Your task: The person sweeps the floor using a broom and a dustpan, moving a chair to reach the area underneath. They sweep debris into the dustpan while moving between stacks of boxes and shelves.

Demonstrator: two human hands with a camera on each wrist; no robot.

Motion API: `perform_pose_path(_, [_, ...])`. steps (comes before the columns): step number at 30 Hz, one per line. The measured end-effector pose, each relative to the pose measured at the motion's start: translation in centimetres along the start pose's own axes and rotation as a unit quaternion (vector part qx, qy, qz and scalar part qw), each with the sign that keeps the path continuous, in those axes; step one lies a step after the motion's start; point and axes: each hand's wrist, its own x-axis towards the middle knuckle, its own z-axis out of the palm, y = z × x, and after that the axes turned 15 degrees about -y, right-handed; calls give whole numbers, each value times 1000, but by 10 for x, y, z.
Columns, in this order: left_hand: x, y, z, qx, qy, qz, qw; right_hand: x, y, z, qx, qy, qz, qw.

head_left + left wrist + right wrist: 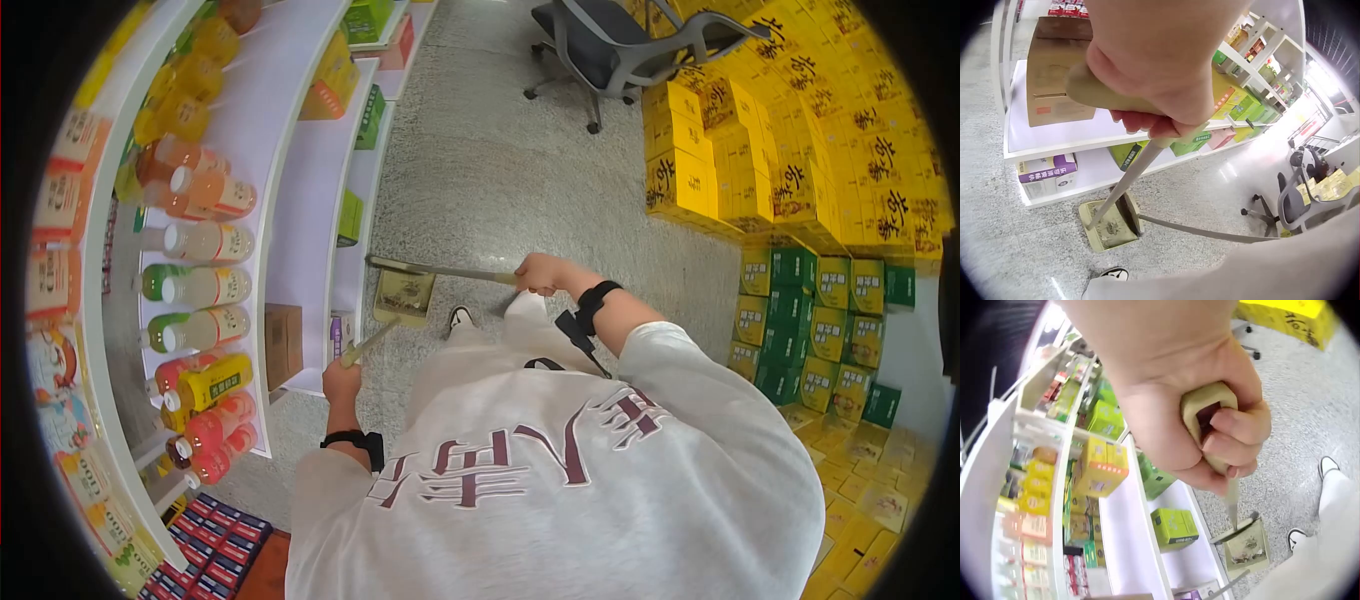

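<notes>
**Dustpan (381, 303) lay between left hand (342, 381) and right hand (540, 273), nearer the left**

Head view: the dustpan sat on speckled floor (480, 180); the broom (450, 271) ran leftward from the right hand to it. Left wrist view: that hand gripped the dustpan's smooth handle. Right wrist view: that hand gripped the broom's hollow-ended handle; mottled litter (1247, 550) lay in the squarish dustpan.

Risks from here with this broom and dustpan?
1. Loose debris lies in the dustpan; a tilt by the left hand might spill it.
2. The broom reaches close to the low shelf; a wide swing by the right hand could knock the green box there.
3. A shoe is near the dustpan and might kick it.
</notes>
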Motion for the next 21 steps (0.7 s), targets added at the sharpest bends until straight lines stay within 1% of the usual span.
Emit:
perform_pose_path(1, [1,-2,2,-7,12,10,1000,-6,12,-4,135,-8,-2,991])
perform_pose_path(2, [1,-2,3,1,12,13,1000,-12,23,-6,142,-6,-5,990])
perform_pose_path(4, [2,0,4,9,14,5,1000,-26,46,-9,264,-36,-26,963])
perform_pose_path(7, [7,1,8,41,35,1,999,-58,75,-14,261,-1,-55,964])
perform_pose_path(8, [4,7,5,44,39,4,998,-65,88,-20,257,-5,-61,964])
perform_pose_path(10, [-9,25,-6,37,27,-26,999,-89,106,-39,254,-12,-72,965])
perform_pose_path(11, [-8,20,-5,37,30,-23,999,-99,115,-50,247,-21,-80,965])
perform_pose_path(13, [4,-2,0,111,110,42,987,-109,136,-73,229,-24,-83,969])
perform_pose_path(14, [13,-9,0,111,113,42,986,-111,146,-82,214,-30,-84,973])
perform_pose_path(15, [25,-12,1,90,95,12,991,-113,155,-93,212,-29,-88,973])
perform_pose_path(16, [28,-4,2,67,77,-17,995,-114,163,-102,197,-32,-102,975])
perform_pose_path(19, [31,25,9,77,64,-34,994,-120,181,-124,182,-37,-121,975])
perform_pose_path(21, [43,42,-2,88,51,-54,993,-122,188,-137,182,-41,-129,974])
